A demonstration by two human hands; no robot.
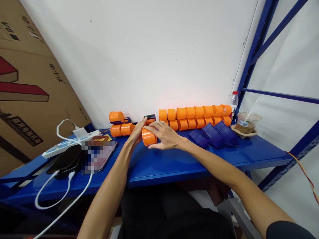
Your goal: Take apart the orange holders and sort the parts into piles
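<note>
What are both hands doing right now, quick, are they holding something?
Left hand: beside the orange cylinder; whether it grips anything cannot be told.
Right hand: closed around the orange cylinder, holding it.

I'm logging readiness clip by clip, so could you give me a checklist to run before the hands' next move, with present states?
1. Right hand holding the orange cylinder: ok, fingers above, thumb below.
2. Left hand touching that cylinder: cannot tell; it is right beside it.
3. Flat blue pieces clear of both hands: ok.
4. Drink cup upright: ok.
5. White cable kept on the table: not ok, it hangs over the front edge.
</note>
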